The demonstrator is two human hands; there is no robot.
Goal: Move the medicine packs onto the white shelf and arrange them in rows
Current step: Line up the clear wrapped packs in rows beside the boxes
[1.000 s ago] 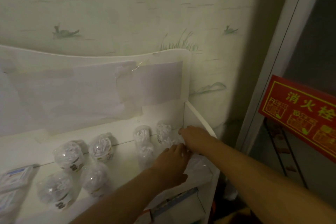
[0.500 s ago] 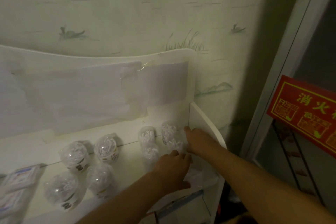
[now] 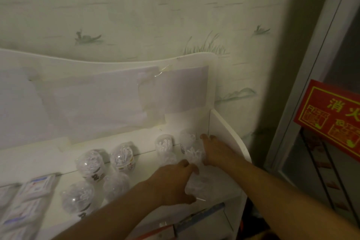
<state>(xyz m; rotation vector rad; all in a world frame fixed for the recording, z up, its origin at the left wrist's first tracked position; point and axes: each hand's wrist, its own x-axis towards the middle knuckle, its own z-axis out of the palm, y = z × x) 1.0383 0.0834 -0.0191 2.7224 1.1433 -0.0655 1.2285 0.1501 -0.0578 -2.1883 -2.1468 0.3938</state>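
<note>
Here, low in the frame, the white shelf (image 3: 124, 138) carries clear round medicine packs (image 3: 122, 157) in rows. At lower centre the left hand (image 3: 171, 183) curls round one pack (image 3: 196, 185); the right hand (image 3: 216, 152), fingers fairly straight, rests against another (image 3: 194, 155) by the shelf's right wall.

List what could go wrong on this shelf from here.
1. The left hand grips a clear pack near the front edge of the white shelf; it might slide off when released.
2. The right hand presses against a pack crowded into the right corner, so a nudge may tip the round packs behind it.
3. Dim light and see-through wrapping make uneven rows easy to miss.
</note>
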